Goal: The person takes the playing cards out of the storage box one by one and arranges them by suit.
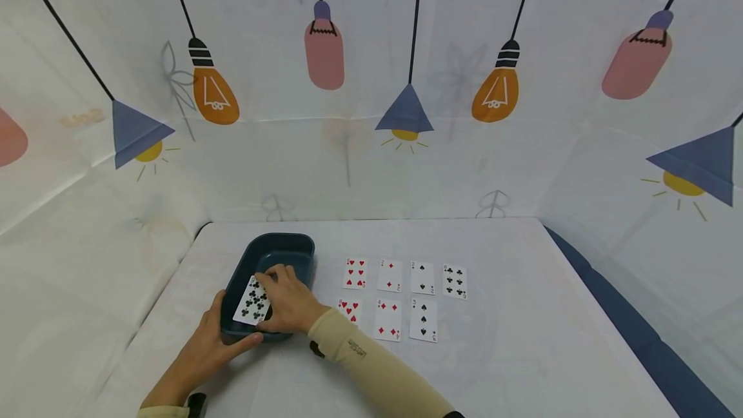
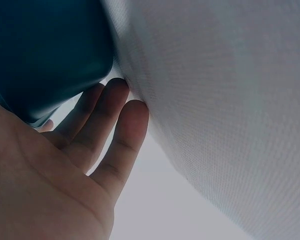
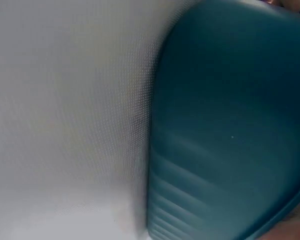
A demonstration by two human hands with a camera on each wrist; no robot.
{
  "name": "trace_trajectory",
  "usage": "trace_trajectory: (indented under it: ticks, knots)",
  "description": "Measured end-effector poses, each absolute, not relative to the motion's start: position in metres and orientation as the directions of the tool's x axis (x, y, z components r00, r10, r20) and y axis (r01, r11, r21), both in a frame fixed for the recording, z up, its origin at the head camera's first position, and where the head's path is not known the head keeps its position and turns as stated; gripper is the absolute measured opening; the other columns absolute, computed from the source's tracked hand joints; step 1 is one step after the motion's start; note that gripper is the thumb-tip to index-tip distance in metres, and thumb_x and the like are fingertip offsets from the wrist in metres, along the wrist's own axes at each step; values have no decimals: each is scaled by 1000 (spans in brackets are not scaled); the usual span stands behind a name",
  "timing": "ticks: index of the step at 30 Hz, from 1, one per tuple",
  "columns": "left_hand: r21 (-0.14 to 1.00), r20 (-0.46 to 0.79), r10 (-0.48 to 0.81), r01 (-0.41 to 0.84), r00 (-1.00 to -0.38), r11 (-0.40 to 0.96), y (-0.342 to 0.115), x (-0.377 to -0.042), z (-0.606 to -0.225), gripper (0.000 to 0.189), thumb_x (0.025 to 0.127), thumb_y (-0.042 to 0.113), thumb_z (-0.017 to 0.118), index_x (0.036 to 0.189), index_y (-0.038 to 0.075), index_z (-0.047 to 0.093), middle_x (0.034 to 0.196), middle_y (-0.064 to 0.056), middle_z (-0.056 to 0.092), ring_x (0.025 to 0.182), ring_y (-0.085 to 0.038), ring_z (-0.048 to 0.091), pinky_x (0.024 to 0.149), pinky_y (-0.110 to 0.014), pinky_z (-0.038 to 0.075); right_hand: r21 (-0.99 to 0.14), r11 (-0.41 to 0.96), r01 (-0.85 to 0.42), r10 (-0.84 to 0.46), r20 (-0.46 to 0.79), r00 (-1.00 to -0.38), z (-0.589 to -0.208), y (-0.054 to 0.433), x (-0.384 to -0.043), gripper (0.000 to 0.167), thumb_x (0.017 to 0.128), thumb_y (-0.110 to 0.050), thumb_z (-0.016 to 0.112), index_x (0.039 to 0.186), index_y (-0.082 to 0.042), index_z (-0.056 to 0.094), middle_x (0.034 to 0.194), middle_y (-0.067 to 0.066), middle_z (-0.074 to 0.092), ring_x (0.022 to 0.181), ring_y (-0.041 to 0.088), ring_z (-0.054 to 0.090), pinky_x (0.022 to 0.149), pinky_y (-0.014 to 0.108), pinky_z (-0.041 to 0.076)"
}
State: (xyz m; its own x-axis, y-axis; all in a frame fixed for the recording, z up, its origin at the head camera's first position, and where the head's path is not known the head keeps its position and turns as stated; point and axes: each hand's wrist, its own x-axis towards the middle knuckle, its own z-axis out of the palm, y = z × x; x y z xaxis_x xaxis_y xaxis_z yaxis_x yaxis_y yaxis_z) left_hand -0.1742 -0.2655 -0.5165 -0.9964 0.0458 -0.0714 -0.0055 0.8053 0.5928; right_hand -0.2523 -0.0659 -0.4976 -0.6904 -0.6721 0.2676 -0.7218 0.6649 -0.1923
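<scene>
A dark teal tray stands on the white-covered table, left of centre in the head view. My right hand reaches over its right side and pinches a playing card of clubs by its right edge. The card lies face up over the near part of the tray. My left hand rests against the tray's near left corner, thumb and fingers spread along two sides. In the left wrist view, its extended fingers lie beside the tray's wall. Only the tray's outer wall fills the right wrist view.
Right of the tray, several face-up cards form two rows on the table. Among them are a two of diamonds, a six of clubs and a three of spades. A lamp-printed sheet hangs behind.
</scene>
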Motion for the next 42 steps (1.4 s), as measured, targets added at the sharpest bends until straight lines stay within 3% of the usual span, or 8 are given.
trace_trajectory:
  ticks: [18, 31, 42]
  knots:
    - [606, -73, 44, -10, -996, 795, -265, -175, -517, 127, 85, 63, 72, 160, 6, -13, 156, -38, 16, 136, -53, 31, 98, -75, 34, -299, 646, -703, -629, 314, -711, -492, -38, -246, 98, 75, -49, 88, 154, -14, 42, 142, 5, 42, 123, 15, 41, 98, 17, 43]
    - [585, -106, 25, -42, -994, 810, -265, -176, -518, 130, 84, 66, 71, 159, 4, -14, 155, -40, 15, 134, -54, 33, 98, -74, 35, -291, 618, -730, -636, 361, -682, -482, -19, -240, 99, 76, -50, 87, 154, -13, 40, 142, 7, 42, 124, 17, 42, 101, 18, 42]
    - [589, -111, 25, -45, -994, 807, -265, -175, -516, 131, 84, 66, 71, 159, 5, -16, 156, -40, 14, 135, -55, 31, 99, -74, 33, -330, 622, -710, -615, 354, -704, -477, -2, -236, 98, 75, -48, 88, 154, -15, 41, 142, 5, 41, 129, 17, 40, 102, 19, 42]
